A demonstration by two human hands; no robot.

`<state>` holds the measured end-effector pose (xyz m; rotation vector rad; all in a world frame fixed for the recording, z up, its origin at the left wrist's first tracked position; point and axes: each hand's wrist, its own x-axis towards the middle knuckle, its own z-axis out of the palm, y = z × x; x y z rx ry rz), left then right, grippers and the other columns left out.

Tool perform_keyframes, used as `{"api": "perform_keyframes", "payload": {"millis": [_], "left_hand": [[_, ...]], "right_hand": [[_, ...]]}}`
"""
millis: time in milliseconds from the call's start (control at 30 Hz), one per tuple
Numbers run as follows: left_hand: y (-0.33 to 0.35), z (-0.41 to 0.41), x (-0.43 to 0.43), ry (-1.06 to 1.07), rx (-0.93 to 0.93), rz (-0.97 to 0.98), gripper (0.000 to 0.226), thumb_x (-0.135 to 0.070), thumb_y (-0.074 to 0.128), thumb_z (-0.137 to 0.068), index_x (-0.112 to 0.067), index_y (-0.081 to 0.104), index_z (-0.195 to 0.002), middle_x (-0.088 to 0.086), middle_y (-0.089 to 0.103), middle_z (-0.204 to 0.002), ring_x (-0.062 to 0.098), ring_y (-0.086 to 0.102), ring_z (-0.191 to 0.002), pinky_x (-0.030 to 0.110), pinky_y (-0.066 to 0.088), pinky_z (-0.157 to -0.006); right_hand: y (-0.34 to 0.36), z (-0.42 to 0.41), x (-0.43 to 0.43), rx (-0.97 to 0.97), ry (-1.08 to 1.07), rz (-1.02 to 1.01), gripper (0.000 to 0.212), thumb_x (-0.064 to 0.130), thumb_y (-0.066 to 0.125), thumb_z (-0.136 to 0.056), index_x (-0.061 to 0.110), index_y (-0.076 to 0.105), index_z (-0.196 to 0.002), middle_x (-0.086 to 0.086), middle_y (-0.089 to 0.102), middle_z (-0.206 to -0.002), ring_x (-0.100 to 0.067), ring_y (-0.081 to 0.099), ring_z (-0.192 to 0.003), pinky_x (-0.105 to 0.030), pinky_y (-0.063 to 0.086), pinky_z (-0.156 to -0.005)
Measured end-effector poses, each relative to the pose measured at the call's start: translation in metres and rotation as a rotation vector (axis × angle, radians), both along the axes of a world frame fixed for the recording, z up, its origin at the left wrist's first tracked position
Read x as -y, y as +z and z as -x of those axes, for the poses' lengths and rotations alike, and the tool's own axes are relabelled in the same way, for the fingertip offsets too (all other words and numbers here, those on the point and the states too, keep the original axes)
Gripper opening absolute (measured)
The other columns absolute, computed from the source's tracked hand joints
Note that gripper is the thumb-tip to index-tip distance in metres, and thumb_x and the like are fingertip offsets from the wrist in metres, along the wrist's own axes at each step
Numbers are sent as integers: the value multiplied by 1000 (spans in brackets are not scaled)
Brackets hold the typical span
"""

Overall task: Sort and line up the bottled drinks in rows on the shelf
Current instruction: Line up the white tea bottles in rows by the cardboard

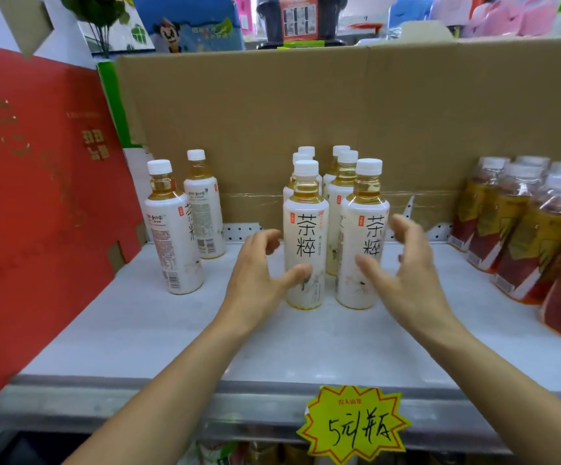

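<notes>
Two rows of three white-capped tea bottles stand at mid-shelf, before a brown cardboard wall [306,112]. The front-left bottle [306,229] and front-right bottle [368,229] show white labels printed "茶粹" in black, with a small red tab beside it, and pale amber liquid at the neck. We see the left hand [255,276] spread wide just left of the pair, its thumb lying across the front-left bottle's lower label. The right hand [410,273] is likewise wide open on the other side, thumb before the front-right bottle. Neither hand grips anything; actual contact we cannot tell. Two matching stray bottles [175,229] stand apart to the left, barcodes outward, near a red carton [37,196]. Amber bottles with red-and-gold labels [524,229] crowd the right. On the white shelf's [138,330] front edge hangs a yellow starburst price tag [352,424], handwritten "5元/瓶".
</notes>
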<state>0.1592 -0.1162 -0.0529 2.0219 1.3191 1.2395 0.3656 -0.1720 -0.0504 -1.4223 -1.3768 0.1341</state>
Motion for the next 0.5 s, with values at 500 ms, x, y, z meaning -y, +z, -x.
{"api": "perform_keyframes", "payload": {"millis": [500], "left_hand": [[1,140,-67,435,74,59,76,-39,91,-62,-27,46,-122,-7,61,-120,19,60,-112,38,49,-90]], "right_hand": [[25,174,-71,-43,440,210,47,20,67,-89,19,46,-132,3,50,-128,-10,46,-117,-26,40,-100]]}}
